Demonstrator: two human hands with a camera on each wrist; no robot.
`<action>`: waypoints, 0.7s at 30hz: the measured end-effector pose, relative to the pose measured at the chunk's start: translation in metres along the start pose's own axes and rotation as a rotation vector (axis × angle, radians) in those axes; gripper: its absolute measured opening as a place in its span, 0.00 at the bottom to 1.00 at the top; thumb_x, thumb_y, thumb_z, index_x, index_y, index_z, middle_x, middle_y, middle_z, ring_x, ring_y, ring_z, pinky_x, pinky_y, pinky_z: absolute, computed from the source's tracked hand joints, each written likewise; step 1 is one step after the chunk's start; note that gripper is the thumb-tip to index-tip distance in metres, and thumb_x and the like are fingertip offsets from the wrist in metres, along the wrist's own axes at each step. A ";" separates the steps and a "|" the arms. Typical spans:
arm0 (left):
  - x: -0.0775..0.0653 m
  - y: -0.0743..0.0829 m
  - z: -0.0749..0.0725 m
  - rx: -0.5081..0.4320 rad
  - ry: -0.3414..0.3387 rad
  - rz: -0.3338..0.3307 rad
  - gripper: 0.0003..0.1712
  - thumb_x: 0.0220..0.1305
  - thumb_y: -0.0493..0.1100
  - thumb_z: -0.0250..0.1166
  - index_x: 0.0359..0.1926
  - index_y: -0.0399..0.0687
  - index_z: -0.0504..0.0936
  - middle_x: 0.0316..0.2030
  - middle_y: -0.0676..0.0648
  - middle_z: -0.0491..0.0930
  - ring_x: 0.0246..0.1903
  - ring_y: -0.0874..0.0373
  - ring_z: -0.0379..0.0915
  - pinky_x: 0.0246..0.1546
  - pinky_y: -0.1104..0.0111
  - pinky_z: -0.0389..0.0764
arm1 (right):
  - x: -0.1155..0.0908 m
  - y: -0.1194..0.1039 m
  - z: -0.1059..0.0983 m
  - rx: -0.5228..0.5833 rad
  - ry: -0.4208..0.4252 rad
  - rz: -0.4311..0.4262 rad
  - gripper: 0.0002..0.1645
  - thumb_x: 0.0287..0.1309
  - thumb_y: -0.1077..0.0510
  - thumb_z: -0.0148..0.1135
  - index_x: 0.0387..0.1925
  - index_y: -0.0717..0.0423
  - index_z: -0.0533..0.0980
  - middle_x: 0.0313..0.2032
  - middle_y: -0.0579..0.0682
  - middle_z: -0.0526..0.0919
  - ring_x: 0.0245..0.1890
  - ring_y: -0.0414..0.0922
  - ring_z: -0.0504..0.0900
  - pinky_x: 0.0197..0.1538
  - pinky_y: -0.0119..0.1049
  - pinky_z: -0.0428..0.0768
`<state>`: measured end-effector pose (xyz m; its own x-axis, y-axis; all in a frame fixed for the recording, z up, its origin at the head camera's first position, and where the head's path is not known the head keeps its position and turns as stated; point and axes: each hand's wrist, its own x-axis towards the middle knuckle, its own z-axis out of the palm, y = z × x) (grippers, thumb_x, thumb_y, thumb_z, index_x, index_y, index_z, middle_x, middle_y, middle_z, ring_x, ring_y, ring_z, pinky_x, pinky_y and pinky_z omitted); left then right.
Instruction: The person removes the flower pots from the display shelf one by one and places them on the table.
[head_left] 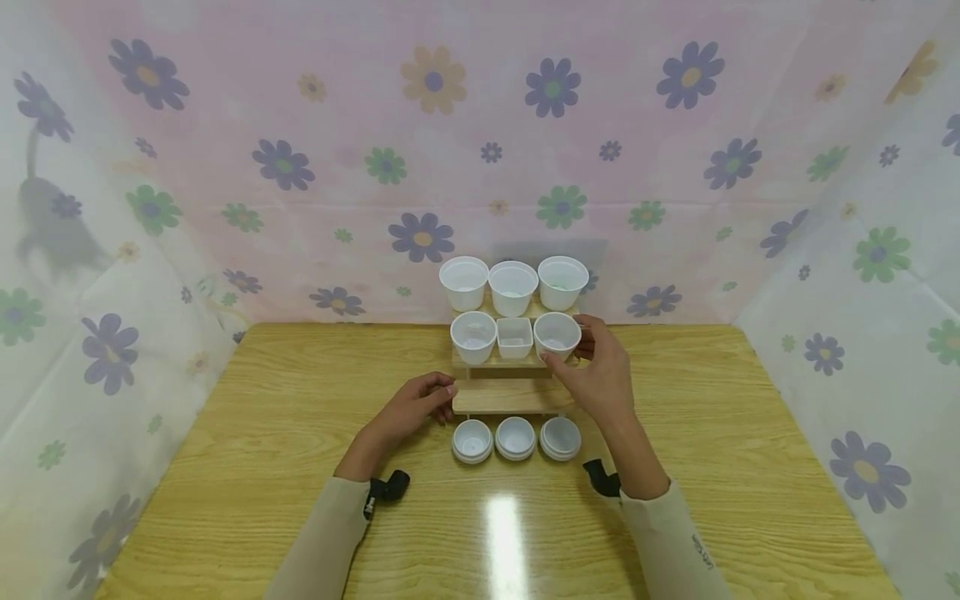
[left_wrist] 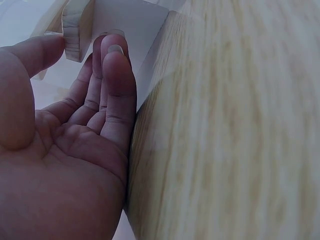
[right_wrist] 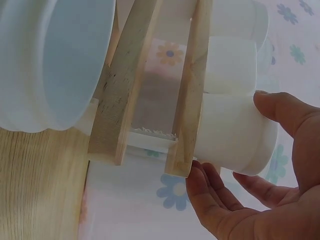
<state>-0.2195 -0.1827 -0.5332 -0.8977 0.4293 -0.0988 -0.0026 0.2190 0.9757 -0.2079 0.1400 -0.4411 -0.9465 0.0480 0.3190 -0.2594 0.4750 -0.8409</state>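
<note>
Okay, right hand [head_left: 600,375] is gripping a round white cup [head_left: 557,333], thumb pressing near the rim, other fingers curving around the far side and underneath. Cup is looking smooth, plastic-like, tapering, with a wider lip; it is sitting inside the grip, base resting on the right end of the middle plank [head_left: 506,363]. In the right wrist view, two fingertips are lying right by that plank's end, contact hard to tell.

Directly left of the grip, a square translucent cup [head_left: 514,337] is standing, then another round cup [head_left: 473,337] past it. Behind and above the grip, three larger white tubs [head_left: 513,289] are lining the top tier.

Left hand [head_left: 405,408] is holding its fingers loosely curved, thumb tip touching the left end of the lower plank [head_left: 513,396]; the rest are reaching past it, not clamping. Plank is showing pale, straight-grained wood with rounded corners.

Nearer the person than both hands' contacts, three squat round bowls [head_left: 516,438] with doubled, ridged rims are standing in a row on the wood-grain table [head_left: 300,417]. Flower-print sheeting [head_left: 300,225] is hanging behind everything.
</note>
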 end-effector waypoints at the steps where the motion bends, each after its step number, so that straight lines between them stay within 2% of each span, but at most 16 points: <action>1: 0.000 0.000 0.000 0.001 0.002 -0.003 0.22 0.84 0.49 0.56 0.63 0.35 0.77 0.38 0.41 0.82 0.37 0.51 0.81 0.42 0.63 0.85 | 0.000 0.000 0.000 0.000 -0.001 -0.004 0.42 0.56 0.57 0.83 0.67 0.62 0.72 0.52 0.63 0.83 0.53 0.58 0.85 0.59 0.52 0.85; 13: 0.001 -0.001 0.000 -0.001 0.006 -0.005 0.22 0.84 0.50 0.57 0.62 0.35 0.77 0.38 0.41 0.83 0.37 0.51 0.81 0.41 0.63 0.85 | -0.003 -0.003 -0.005 0.012 -0.002 0.037 0.41 0.54 0.58 0.83 0.66 0.60 0.73 0.51 0.61 0.83 0.52 0.56 0.85 0.59 0.50 0.85; 21: 0.001 -0.002 0.000 0.001 0.007 -0.005 0.22 0.84 0.49 0.57 0.63 0.34 0.76 0.38 0.41 0.83 0.37 0.51 0.81 0.42 0.63 0.85 | -0.007 -0.004 -0.007 0.029 -0.011 0.028 0.41 0.54 0.58 0.84 0.65 0.62 0.73 0.51 0.62 0.84 0.52 0.57 0.85 0.59 0.50 0.86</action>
<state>-0.2206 -0.1829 -0.5355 -0.9009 0.4218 -0.1025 -0.0069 0.2222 0.9750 -0.1992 0.1444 -0.4370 -0.9555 0.0507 0.2907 -0.2383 0.4482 -0.8616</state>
